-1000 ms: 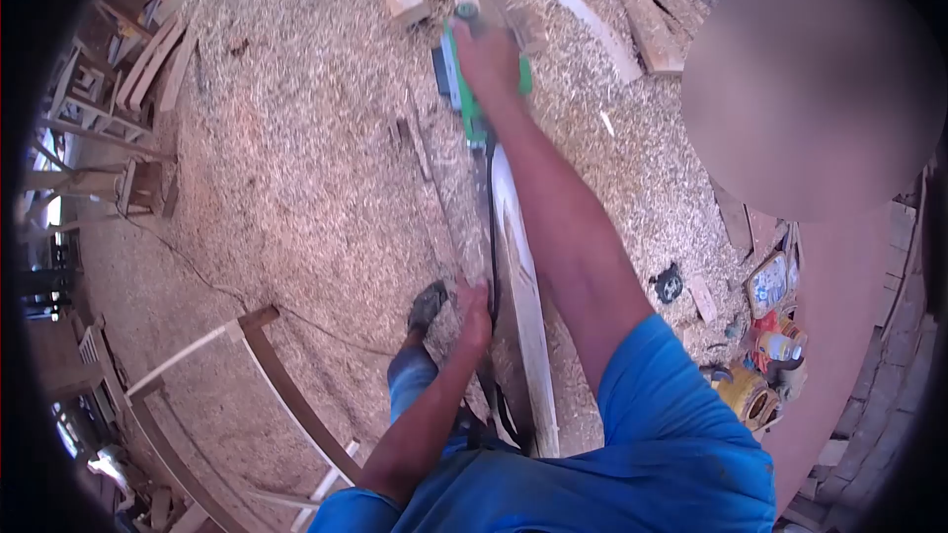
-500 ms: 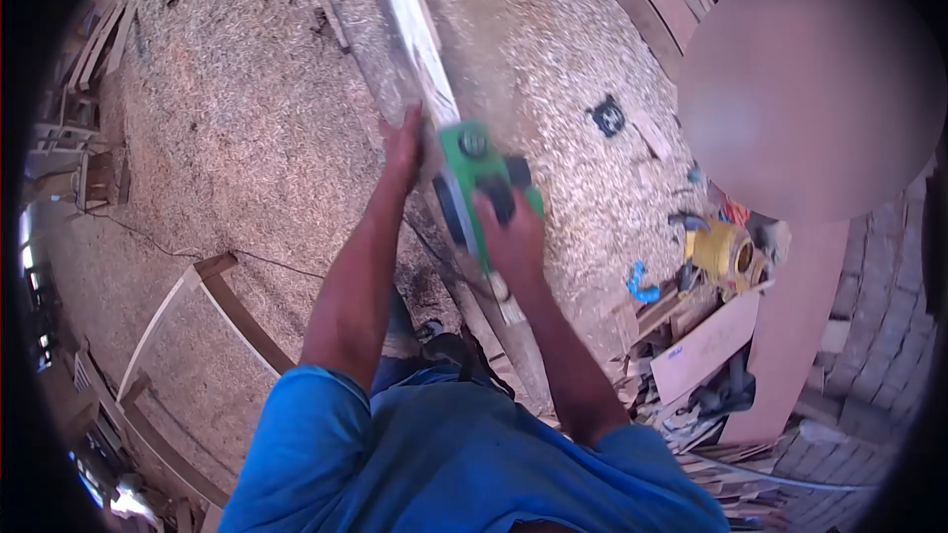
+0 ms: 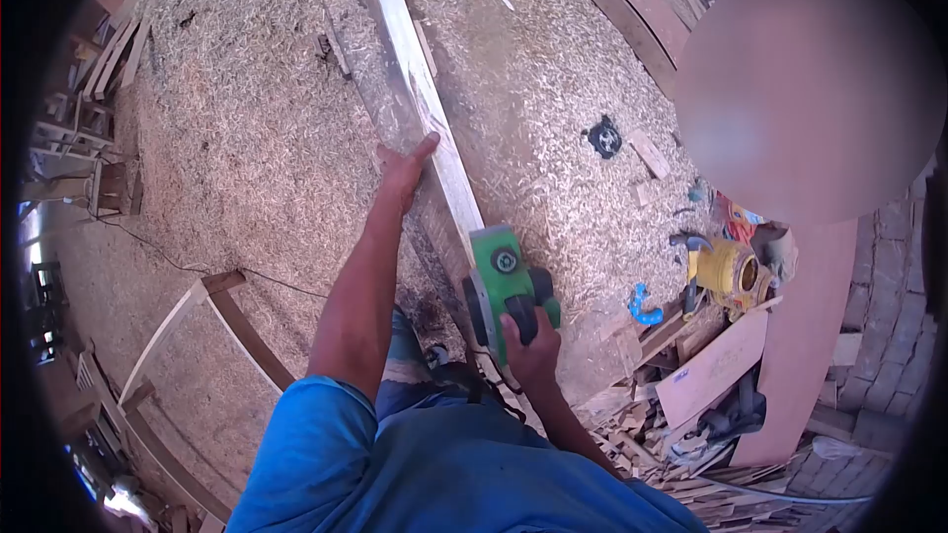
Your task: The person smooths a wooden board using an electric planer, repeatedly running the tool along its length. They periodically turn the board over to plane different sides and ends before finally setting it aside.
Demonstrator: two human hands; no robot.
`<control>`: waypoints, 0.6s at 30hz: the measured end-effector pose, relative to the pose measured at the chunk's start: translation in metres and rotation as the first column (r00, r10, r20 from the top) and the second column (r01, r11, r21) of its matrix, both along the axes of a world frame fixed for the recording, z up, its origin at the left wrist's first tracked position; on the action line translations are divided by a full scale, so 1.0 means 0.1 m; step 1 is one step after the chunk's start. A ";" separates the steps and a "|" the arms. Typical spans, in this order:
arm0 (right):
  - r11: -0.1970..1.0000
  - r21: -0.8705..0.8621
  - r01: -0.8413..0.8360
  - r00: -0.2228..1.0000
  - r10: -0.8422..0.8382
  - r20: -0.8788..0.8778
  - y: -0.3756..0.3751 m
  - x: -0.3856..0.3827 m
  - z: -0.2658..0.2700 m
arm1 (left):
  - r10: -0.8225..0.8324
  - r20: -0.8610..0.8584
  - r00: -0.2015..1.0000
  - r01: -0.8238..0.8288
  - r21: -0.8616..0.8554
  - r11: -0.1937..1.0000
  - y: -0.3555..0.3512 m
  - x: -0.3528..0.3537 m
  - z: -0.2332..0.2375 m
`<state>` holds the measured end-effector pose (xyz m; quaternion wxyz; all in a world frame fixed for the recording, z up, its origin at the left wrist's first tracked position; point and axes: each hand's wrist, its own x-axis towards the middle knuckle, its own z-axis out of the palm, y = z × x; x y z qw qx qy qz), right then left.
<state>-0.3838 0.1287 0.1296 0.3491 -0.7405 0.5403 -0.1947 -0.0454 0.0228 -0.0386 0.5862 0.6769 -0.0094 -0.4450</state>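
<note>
A green electric planer (image 3: 506, 262) with black side parts sits at the near end of a long, pale wooden strip (image 3: 400, 25). My right hand (image 3: 533, 341) is wrapped round the planer's black rear handle. Further up the strip, my left hand (image 3: 403, 173) is at its left side, with fingers apart and one digit touching the strip's edge. The strip lies lengthwise on a darker, dusty wooden beam (image 3: 395, 79). Dark marks show on the strip near my left hand.
Wood shavings (image 3: 247, 118) cover the floor. A yellow power tool (image 3: 729, 271), a blue curved object (image 3: 644, 306) and offcuts lie at right. A curved wooden frame (image 3: 222, 291) stands at left, near a thin cable (image 3: 168, 255). A blurred disc hides the upper right.
The planer and my right hand have moved back along the strip toward my body, uncovering more of it. A digit of my left hand has come onto the strip's edge.
</note>
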 end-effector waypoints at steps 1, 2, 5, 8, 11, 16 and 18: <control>1.000 -0.015 -0.009 0.999 0.008 -0.031 -0.12 0.16 -0.03 | -0.003 0.009 1.000 0.003 -0.026 1.000 0.00 0.00 0.02; 0.999 -0.032 -0.017 0.998 0.015 -0.061 -0.25 0.31 -0.05 | 0.008 -0.007 1.000 -0.009 -0.054 0.999 0.00 -0.02 0.04; 0.997 -0.067 -0.033 0.999 0.032 -0.028 -0.66 0.92 -0.03 | -0.015 -0.008 1.000 0.014 -0.034 0.999 0.02 -0.01 0.00; 0.994 -0.085 -0.066 0.997 0.062 -0.048 -1.06 1.47 0.01 | 0.136 -0.255 0.957 -0.180 -0.157 0.971 0.04 -0.01 0.17; 0.992 -0.079 -0.094 0.995 0.090 -0.046 -1.41 2.01 0.03 | 0.125 -0.291 0.949 -0.218 -0.316 0.923 0.00 0.02 -0.49; 0.976 -0.183 -0.115 0.993 0.110 -0.040 -2.09 3.05 -0.11 | 0.138 -0.299 0.944 -0.211 -0.225 0.951 0.05 -0.03 -0.10; 0.976 -0.185 -0.117 0.993 0.117 -0.011 -2.37 3.55 -0.03 | 0.092 -0.187 0.978 -0.130 -0.201 0.971 0.09 0.01 -0.07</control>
